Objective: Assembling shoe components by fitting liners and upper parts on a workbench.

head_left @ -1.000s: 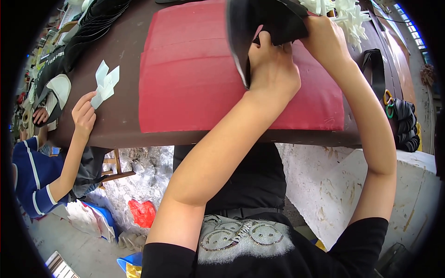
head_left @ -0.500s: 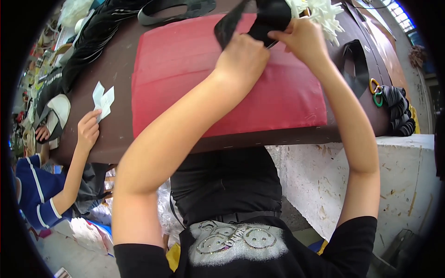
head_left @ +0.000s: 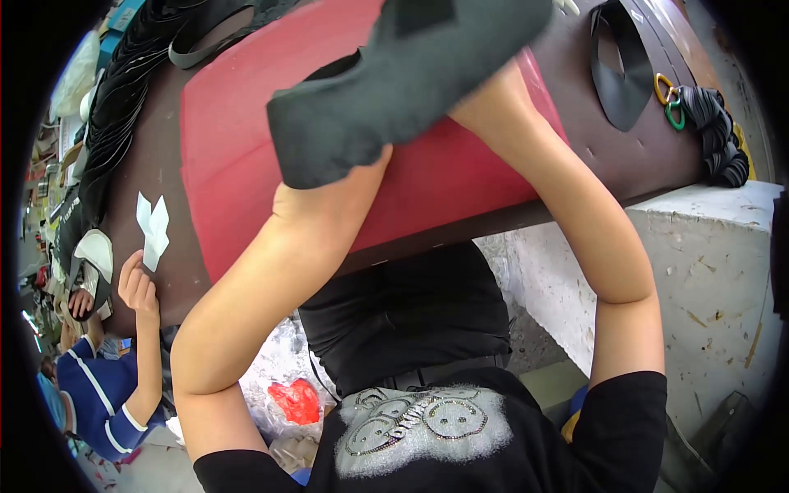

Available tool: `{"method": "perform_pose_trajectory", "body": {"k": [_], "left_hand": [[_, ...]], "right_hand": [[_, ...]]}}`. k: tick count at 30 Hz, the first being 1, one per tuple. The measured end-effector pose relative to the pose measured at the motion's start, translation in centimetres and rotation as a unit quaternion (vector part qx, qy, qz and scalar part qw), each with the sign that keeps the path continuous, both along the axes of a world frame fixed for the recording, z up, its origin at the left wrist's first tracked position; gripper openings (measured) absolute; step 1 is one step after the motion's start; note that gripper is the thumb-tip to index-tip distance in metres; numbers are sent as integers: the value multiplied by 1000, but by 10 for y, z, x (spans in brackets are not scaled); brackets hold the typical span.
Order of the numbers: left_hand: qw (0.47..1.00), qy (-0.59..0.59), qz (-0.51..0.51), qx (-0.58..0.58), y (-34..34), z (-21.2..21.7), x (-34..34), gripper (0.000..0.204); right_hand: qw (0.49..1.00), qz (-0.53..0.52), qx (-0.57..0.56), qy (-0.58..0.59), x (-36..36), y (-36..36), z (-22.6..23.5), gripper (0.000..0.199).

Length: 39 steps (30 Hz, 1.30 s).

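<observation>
A flat, dark grey-black loop-shaped piece (head_left: 370, 99), soft like leather or rubber sheet, is raised over the red mat (head_left: 230, 131). My left hand (head_left: 333, 193) grips its lower left end from beneath; most of its fingers are hidden by the piece. Behind the lower right edge is my right hand (head_left: 497, 94), closed on the piece, with its fingertips out of sight. On the brown table (head_left: 588, 135) to the right lies a similar black loop (head_left: 622, 82).
Yellow and green rings (head_left: 670, 103) sit beside a bundle of black strips (head_left: 713, 135) at the right. Black pieces (head_left: 115, 107) are stacked at the far left. Another person's hand (head_left: 138, 283) holds a folded white paper (head_left: 153, 230). A white block (head_left: 699, 271) stands right of my legs.
The black piece has come nearer and spread out, covering much of my hands. My left hand has moved left and down. The view has shifted, leaving the white bunch at the top almost out of sight.
</observation>
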<state>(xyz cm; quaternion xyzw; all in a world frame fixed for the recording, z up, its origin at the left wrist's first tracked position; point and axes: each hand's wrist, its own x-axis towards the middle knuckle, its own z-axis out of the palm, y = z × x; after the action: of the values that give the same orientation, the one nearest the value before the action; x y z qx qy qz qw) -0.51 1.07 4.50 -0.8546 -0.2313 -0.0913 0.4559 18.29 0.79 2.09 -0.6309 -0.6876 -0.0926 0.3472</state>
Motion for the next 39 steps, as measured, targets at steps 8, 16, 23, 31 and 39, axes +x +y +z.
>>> {"method": "perform_pose_trajectory", "body": {"k": [8, 16, 23, 31, 39], "left_hand": [[972, -104, 52, -203, 1, -15, 11, 5], [992, 16, 112, -61, -5, -9, 15, 5], [992, -84, 34, -89, 1, 0, 22, 3], [968, -54, -43, -240, 30, 48, -43, 8], [954, 30, -72, -290, -17, 77, -197, 21]], "right_hand": [[990, -76, -117, -12, -30, -20, 40, 23], [996, -49, -64, 22, -12, -11, 42, 28], [991, -65, -81, 82, -8, -3, 25, 26], [985, -8, -151, 79, -33, -42, 102, 21], [928, 333, -64, -154, -104, -33, 87, 59]]}}
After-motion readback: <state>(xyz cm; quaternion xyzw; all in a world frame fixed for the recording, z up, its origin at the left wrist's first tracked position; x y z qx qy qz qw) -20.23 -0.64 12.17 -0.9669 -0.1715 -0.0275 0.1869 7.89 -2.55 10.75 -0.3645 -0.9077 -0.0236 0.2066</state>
